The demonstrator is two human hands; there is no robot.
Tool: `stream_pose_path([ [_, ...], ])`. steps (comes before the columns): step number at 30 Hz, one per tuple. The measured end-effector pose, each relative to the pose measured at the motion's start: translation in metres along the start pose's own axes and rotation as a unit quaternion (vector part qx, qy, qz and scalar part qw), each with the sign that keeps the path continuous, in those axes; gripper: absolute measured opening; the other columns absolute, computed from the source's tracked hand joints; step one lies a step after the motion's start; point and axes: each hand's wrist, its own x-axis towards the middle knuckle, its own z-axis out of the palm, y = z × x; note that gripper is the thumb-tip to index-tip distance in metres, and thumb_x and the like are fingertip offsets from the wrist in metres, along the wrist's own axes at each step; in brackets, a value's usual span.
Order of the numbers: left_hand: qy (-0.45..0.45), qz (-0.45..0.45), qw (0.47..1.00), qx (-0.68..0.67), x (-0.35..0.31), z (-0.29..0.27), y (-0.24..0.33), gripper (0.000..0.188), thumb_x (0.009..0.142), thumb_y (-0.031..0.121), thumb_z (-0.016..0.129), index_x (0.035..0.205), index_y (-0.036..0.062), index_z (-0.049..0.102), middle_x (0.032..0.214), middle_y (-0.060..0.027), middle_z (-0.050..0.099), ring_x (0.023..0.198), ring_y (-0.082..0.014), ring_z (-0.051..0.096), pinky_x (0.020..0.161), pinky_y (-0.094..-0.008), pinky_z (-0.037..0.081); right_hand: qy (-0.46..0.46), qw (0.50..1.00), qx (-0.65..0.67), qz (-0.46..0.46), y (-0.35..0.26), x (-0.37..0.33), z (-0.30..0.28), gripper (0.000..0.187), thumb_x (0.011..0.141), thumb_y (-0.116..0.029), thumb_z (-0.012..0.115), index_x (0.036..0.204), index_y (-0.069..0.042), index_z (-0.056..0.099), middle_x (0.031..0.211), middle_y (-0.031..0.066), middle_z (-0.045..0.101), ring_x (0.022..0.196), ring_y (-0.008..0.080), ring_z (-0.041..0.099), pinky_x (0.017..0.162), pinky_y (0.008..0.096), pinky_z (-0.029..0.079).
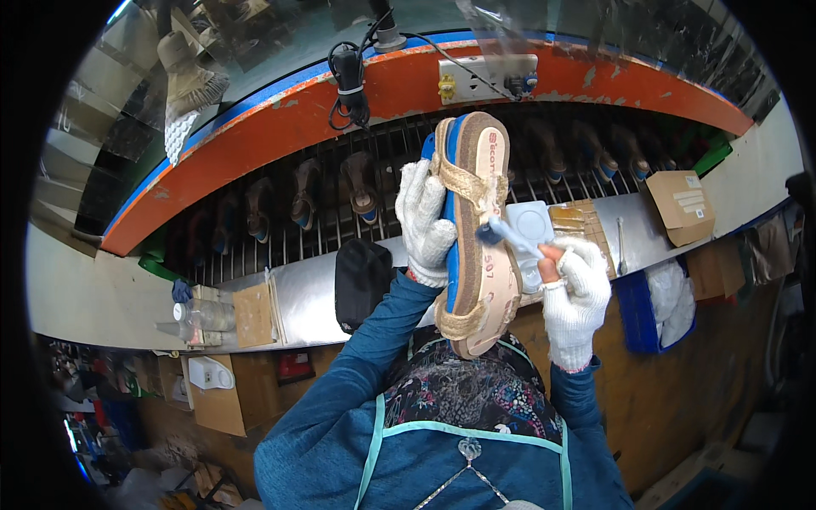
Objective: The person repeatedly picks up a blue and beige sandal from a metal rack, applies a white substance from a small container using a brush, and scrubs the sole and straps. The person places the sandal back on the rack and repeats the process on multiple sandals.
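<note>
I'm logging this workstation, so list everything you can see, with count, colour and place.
sandal: one, tan with blue sole edge, held up at centre
brush: one, blue, touching the sandal's side
shoes on rack: several, brown, behind on the metal grille
cardboard box: one, brown, right on the ledge
black pouch: one, on the ledge, left of centre
power strip: one, white, on the orange rail
left hand: white glove, gripping the sandal
right hand: white glove, holding the brush

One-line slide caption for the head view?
White-gloved left hand holds tan rope-strapped, blue-soled sandal; gloved right hand brushes it with small blue brush.
</note>
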Motion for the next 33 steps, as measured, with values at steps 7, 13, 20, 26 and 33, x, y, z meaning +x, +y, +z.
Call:
stream_pose_path([
  [7, -0.055, -0.175, 0.983, -0.026, -0.011, -0.018, 0.018, 0.064, 0.100, 0.056, 0.042, 0.150, 0.0158, 0.047, 0.152, -0.0215, 0.043, 0.141, -0.0430, 0.039, 0.116, -0.0577, 0.025, 0.080, 0.965, -0.168, -0.183, -0.012, 0.014, -0.002, 0.032, 0.071, -0.002, 0.080, 0.102, -0.007, 0.077, 0.101, 0.0086, 0.070, 0.089, 0.0257, 0.061, 0.081, 0.0363, 0.041],
  [13, -0.057, -0.141, 0.988, -0.010, -0.011, -0.021, 0.004, 0.067, 0.098, 0.060, 0.043, 0.149, 0.0174, 0.048, 0.152, -0.0201, 0.044, 0.140, -0.0430, 0.040, 0.116, -0.0579, 0.025, 0.082, 0.966, -0.168, -0.177, -0.018, 0.023, 0.004, 0.033, 0.070, -0.002, 0.080, 0.103, -0.007, 0.076, 0.102, 0.0093, 0.070, 0.089, 0.0253, 0.061, 0.080, 0.0365, 0.041],
  [20, -0.064, -0.138, 0.987, -0.047, -0.014, -0.026, -0.001, 0.068, 0.099, 0.061, 0.041, 0.150, 0.0170, 0.047, 0.152, -0.0195, 0.044, 0.140, -0.0423, 0.040, 0.117, -0.0563, 0.024, -0.021, 0.997, -0.006, -0.079, -0.007, 0.031, 0.006, 0.024, 0.076, -0.004, 0.080, 0.100, -0.006, 0.077, 0.098, 0.0071, 0.069, 0.093, 0.0229, 0.058, 0.084, 0.0337, 0.044],
  [26, -0.065, -0.145, 0.987, -0.029, -0.007, -0.028, 0.003, 0.059, 0.102, 0.052, 0.041, 0.150, 0.0170, 0.046, 0.152, -0.0190, 0.044, 0.140, -0.0411, 0.040, 0.117, -0.0567, 0.024, -0.106, 0.992, 0.064, -0.020, 0.007, 0.023, 0.002, 0.020, 0.077, -0.007, 0.080, 0.097, -0.005, 0.077, 0.096, 0.0069, 0.068, 0.095, 0.0223, 0.058, 0.083, 0.0331, 0.046],
  [33, -0.048, -0.266, 0.951, -0.148, -0.005, -0.022, 0.022, 0.049, 0.100, 0.030, 0.054, 0.147, 0.0309, 0.042, 0.152, -0.0136, 0.047, 0.138, -0.0381, 0.047, 0.115, -0.0597, 0.031, -0.081, 0.995, 0.040, -0.043, 0.011, -0.004, 0.003, 0.021, 0.076, -0.006, 0.080, 0.097, -0.004, 0.077, 0.095, 0.0084, 0.069, 0.094, 0.0234, 0.059, 0.081, 0.0329, 0.047],
])
